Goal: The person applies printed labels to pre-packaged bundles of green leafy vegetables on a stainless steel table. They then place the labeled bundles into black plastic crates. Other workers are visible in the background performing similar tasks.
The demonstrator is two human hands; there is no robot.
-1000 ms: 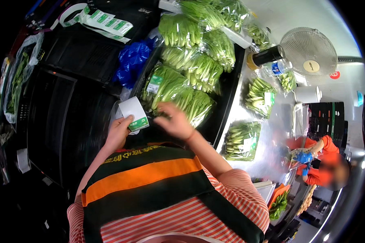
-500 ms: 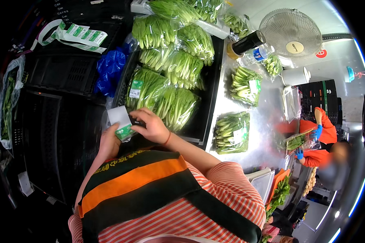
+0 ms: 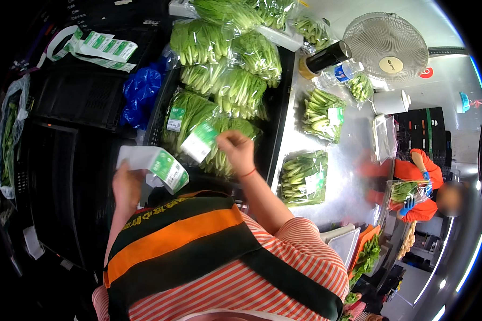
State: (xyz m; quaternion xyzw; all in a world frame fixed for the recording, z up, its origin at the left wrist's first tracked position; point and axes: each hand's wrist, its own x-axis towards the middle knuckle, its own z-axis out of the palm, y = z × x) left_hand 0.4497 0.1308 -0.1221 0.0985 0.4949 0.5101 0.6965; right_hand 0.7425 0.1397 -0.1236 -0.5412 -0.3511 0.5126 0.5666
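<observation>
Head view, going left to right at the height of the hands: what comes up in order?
Black crate → left hand → label roll → peeled label → right hand → bagged greens on the table → co-worker's orange sleeve.

You are wearing a short-sleeved shirt [image 3: 300, 267] striped in red and white, and over it a dark green apron [image 3: 198, 251] crossed by a broad orange band, with a line of yellow lettering near its top edge. A thin red band [image 3: 246, 173] is circling your right wrist. Both forearms are bare.
</observation>
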